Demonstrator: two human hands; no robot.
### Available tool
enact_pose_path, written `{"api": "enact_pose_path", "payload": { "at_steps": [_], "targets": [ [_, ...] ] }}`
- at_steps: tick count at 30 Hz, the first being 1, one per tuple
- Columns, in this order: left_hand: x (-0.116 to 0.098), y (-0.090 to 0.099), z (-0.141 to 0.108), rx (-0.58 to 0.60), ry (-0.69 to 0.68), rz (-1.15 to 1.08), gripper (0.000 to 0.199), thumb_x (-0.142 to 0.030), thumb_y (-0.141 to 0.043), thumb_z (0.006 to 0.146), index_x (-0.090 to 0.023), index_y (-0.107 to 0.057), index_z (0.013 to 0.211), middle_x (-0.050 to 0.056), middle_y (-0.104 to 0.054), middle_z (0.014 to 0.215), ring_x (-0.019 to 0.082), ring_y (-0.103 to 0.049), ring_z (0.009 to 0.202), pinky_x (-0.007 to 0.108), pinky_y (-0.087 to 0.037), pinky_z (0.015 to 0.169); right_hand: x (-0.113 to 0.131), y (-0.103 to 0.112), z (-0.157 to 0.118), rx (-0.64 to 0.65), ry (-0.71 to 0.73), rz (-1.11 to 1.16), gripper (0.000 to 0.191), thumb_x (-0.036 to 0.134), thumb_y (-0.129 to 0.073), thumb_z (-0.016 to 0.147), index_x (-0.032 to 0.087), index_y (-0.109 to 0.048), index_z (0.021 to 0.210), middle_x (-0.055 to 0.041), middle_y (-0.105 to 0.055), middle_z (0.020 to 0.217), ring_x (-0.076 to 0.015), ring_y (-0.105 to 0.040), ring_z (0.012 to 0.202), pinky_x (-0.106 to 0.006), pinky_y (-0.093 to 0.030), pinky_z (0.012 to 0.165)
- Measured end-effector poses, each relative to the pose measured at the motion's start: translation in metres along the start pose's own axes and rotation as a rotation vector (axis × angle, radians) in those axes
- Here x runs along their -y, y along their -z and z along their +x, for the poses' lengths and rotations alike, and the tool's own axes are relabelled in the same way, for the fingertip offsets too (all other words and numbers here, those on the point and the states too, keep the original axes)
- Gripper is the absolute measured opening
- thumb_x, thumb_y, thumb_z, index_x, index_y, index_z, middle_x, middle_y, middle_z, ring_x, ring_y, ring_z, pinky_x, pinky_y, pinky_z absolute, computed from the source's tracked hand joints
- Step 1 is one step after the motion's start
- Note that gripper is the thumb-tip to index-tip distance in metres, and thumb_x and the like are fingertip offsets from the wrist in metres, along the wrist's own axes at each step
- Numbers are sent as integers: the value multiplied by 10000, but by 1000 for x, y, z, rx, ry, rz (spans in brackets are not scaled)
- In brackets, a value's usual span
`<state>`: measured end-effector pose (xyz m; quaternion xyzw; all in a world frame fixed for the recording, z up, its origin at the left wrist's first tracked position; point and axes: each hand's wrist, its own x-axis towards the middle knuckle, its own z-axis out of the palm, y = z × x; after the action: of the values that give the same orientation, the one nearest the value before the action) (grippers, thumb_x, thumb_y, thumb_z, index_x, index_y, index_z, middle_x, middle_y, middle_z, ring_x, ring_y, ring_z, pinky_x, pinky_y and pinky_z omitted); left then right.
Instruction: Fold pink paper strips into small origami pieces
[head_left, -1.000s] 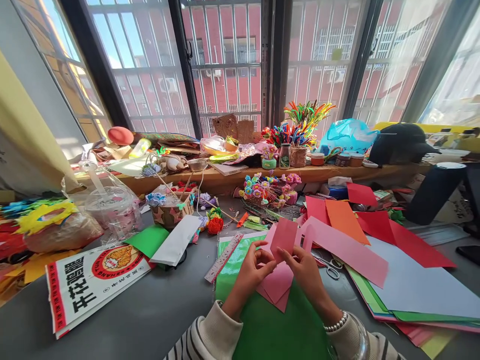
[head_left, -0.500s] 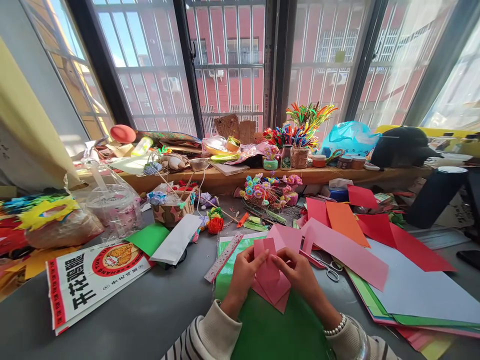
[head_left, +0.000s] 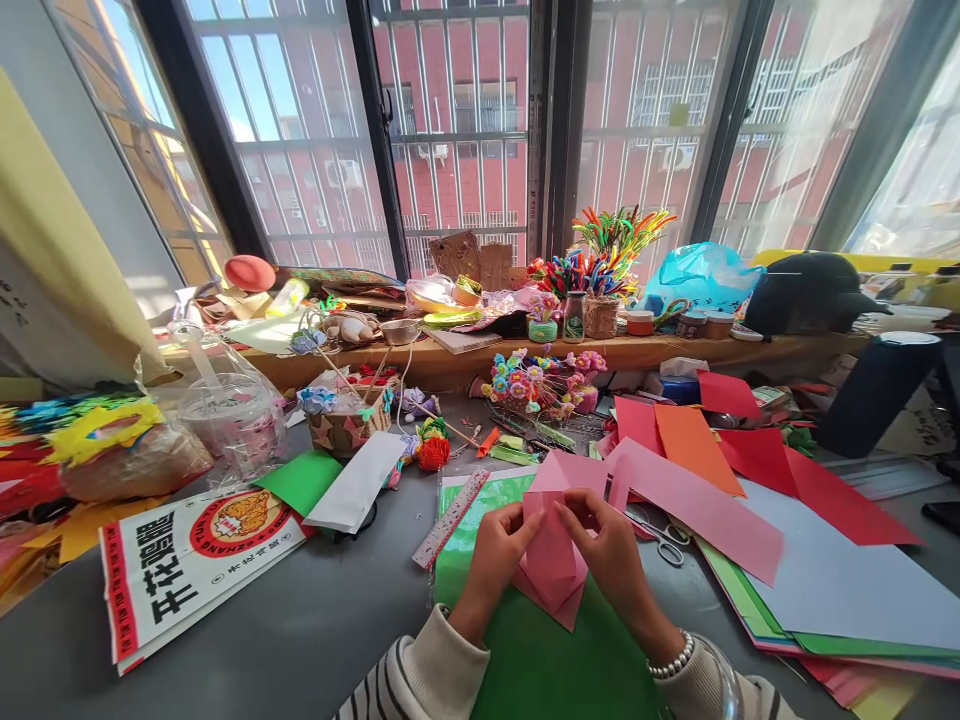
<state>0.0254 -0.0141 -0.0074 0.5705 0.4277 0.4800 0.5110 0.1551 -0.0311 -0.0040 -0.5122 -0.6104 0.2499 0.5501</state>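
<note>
A folded piece of pink paper (head_left: 551, 548) is held up over a green sheet (head_left: 570, 660) on the grey table. My left hand (head_left: 501, 555) pinches its upper left side between thumb and fingers. On the upper right side, my right hand (head_left: 606, 540) pinches the same paper, its thumb near the top edge. The paper's lower end comes to a point between my wrists, with layered folds showing. Another pink sheet (head_left: 570, 470) lies just behind it. To the left rests a patterned ruler (head_left: 451, 518).
Scissors (head_left: 666, 540) lie right of my hands, beside a pink strip (head_left: 705, 510) and stacked coloured paper (head_left: 862, 590). A printed paper bag (head_left: 202, 560) is at the left. Craft flowers (head_left: 525, 380) and a dark bottle (head_left: 874, 395) stand farther back.
Both thumbs have shifted slightly on the pink paper, and its top part now looks wider. The whole view has moved a little.
</note>
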Motion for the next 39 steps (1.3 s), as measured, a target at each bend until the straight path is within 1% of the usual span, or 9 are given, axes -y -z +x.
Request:
{"api": "enact_pose_path", "payload": {
  "at_steps": [4, 7, 11, 16, 20, 23, 29, 34, 39],
  "targets": [
    [1, -1, 0, 0, -25, 42, 279, -394, -563, 639, -128, -569, 554, -28, -439, 488, 86, -379, 482, 199, -302, 444, 0, 0, -1, -45, 40, -73, 204, 332, -457, 760, 155, -551, 798, -52, -627, 714, -158, -586, 624, -262, -475, 589],
    [0, -2, -1, 1, -35, 36, 284, -391, -528, 678, -127, -568, 580, -26, -432, 510, 83, -367, 494, 197, -293, 450, -2, 0, -3, -55, 194, -173, 166, 263, -433, 784, 162, -561, 814, -54, -621, 742, -150, -578, 648, -263, -474, 607],
    [-3, -1, -2, 22, -20, -24, 293, -412, -516, 681, -135, -575, 604, -18, -455, 535, 91, -375, 503, 203, -304, 453, -6, 0, -4, -76, 427, -282, 184, 192, -404, 797, 186, -579, 854, -54, -619, 758, -158, -580, 703, -272, -478, 624],
    [-5, -1, -2, -10, -27, -31, 277, -398, -531, 675, -141, -558, 574, -26, -435, 527, 88, -358, 500, 202, -301, 451, -9, 2, -3, -70, 582, -335, 214, 145, -406, 796, 205, -581, 903, -54, -630, 791, -161, -585, 747, -280, -487, 656],
    [-6, -2, -2, -31, -41, -15, 254, -379, -535, 677, -147, -548, 577, -20, -454, 566, 95, -374, 534, 201, -322, 477, -8, 3, -4, -38, 633, -349, 227, 122, -417, 793, 200, -572, 938, -59, -623, 810, -161, -574, 764, -281, -484, 665],
    [-7, -2, -2, -58, -50, -3, 247, -369, -523, 692, -151, -530, 575, -26, -432, 562, 94, -368, 540, 203, -329, 499, -8, 3, -4, -5, 656, -368, 227, 112, -421, 792, 188, -572, 943, -67, -615, 811, -166, -565, 771, -289, -482, 670],
    [-5, -2, -2, -36, -43, -10, 248, -374, -504, 705, -147, -526, 607, -23, -416, 579, 95, -359, 554, 208, -321, 502, -10, 3, -4, -11, 689, -417, 226, 109, -422, 795, 189, -571, 946, -67, -607, 809, -166, -556, 764, -294, -481, 666],
    [-3, -1, 0, -63, -47, 0, 271, -396, -512, 687, -143, -522, 589, -26, -423, 561, 98, -370, 551, 211, -330, 514, -9, 4, -4, 10, 718, -462, 228, 106, -424, 796, 185, -570, 952, -72, -598, 816, -167, -549, 763, -289, -476, 662],
    [-7, -2, -2, -67, -35, 17, 279, -411, -525, 666, -146, -530, 579, -35, -431, 539, 89, -363, 511, 201, -321, 475, -9, 4, -3, -8, 752, -511, 219, 99, -440, 791, 168, -565, 957, -67, -598, 813, -158, -532, 739, -278, -469, 640]
  ]
}}
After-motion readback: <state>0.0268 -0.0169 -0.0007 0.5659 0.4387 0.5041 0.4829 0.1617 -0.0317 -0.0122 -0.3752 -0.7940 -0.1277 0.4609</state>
